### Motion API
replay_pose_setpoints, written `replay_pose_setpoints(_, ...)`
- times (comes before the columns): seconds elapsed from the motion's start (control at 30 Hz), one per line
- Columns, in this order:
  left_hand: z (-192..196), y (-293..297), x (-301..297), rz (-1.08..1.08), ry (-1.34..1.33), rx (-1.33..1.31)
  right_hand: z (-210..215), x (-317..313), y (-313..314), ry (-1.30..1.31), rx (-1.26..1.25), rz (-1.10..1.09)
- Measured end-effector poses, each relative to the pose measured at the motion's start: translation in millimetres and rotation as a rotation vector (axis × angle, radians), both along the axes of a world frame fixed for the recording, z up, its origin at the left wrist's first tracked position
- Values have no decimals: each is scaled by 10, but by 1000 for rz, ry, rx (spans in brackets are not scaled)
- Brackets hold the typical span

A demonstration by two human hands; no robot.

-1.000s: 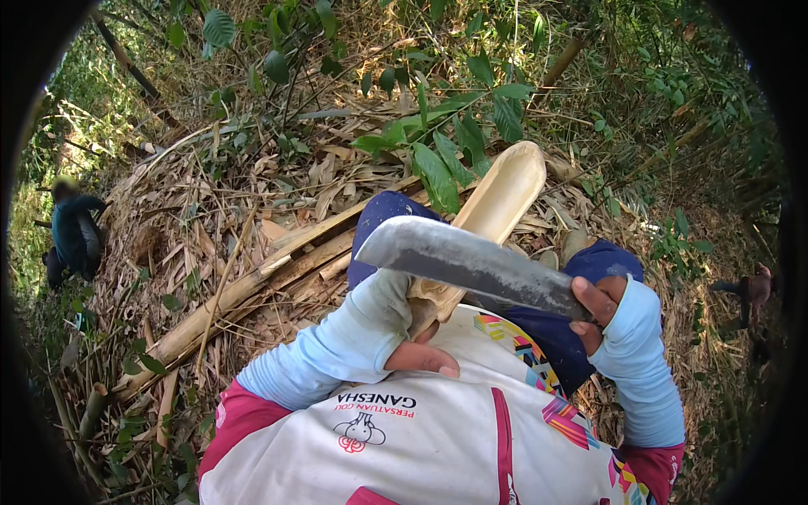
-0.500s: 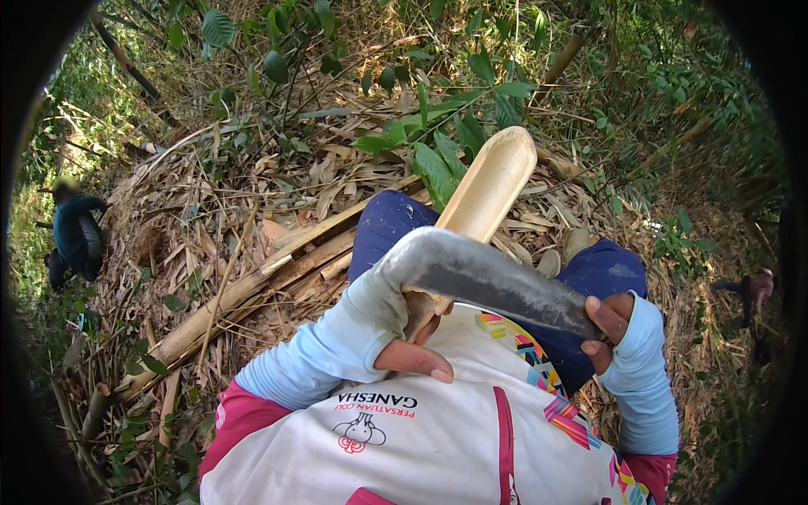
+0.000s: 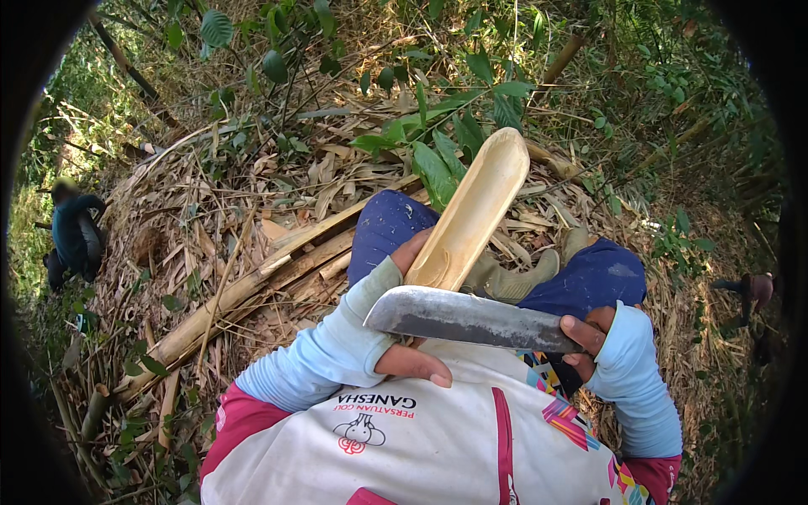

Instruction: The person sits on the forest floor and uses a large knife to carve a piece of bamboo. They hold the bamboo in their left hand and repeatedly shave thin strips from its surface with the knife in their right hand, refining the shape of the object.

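Bamboo piece (image 3: 471, 215), hollowed, is gripped by the left hand (image 3: 417, 307); the right hand (image 3: 589, 332) clasps a machete (image 3: 467, 318) laid across it mid-carving; the next cut needs care near the thumb.

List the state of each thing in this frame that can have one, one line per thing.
Bamboo piece: split lengthwise, hollow side up, held.
Knife: bare blade lying across the bamboo piece.
Left hand: closed on the bamboo piece.
Right hand: closed on the knife handle.
Bamboo poles: lying on dry leaves.
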State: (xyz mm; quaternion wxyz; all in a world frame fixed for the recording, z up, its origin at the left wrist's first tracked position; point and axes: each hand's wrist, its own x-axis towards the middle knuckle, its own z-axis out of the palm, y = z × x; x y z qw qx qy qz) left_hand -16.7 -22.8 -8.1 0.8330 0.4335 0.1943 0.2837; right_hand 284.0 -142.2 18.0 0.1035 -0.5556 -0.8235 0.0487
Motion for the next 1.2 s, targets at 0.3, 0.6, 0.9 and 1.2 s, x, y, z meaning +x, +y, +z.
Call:
replay_pose_setpoints(0.3, -86, 18, -26, -67, 98, 181, 112, 92, 71, 1, 32, 48)
replay_pose_setpoints(0.6, -48, 28, -13, -79, 69, 134, 180, 203, 131, -44, 87, 53)
replay_pose_setpoints(0.9, -72, 28, -25, -134, 112, 68, -65, 777, 134, 310, 203, -411)
replay_pose_setpoints(1.2, -199, 98, 3, -22, 31, -32, -10, 399, -27, 179, 170, -163)
